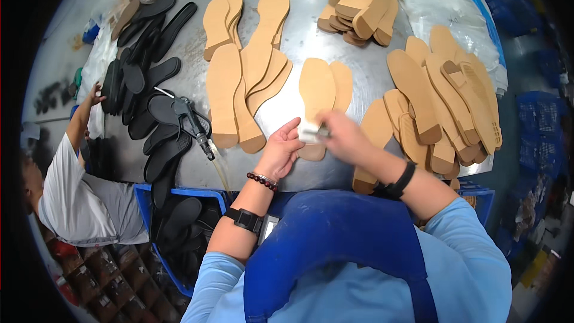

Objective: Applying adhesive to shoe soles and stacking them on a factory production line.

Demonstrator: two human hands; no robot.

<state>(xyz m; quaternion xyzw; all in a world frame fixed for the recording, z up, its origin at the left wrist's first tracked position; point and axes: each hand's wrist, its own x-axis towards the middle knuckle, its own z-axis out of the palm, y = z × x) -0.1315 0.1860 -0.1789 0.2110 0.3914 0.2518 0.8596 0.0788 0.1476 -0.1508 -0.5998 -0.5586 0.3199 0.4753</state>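
Observation:
My right hand [345, 136], smeared by motion, is closed on a small whitish object [311, 133] with a greyish, metal-looking part; its kind cannot be made out. The object is over the lower part of a tan shoe sole [317, 87] lying on the metal table. Close to its left side is my left hand [282, 148], palm up, with fingers apart and nothing visible in it. Another tan sole [342, 84] lies partly beneath the first. Left of my left hand, several tan soles [225, 93] overlap in a loose group.
Tan soles form heaps at the right [445, 101] and far side [362, 3]. Black soles [143, 78] lie at the left beside an air gun [194, 125] with a hose. A blue crate [143, 203] holds more black soles. A co-worker's hand [95, 94] touches the black soles.

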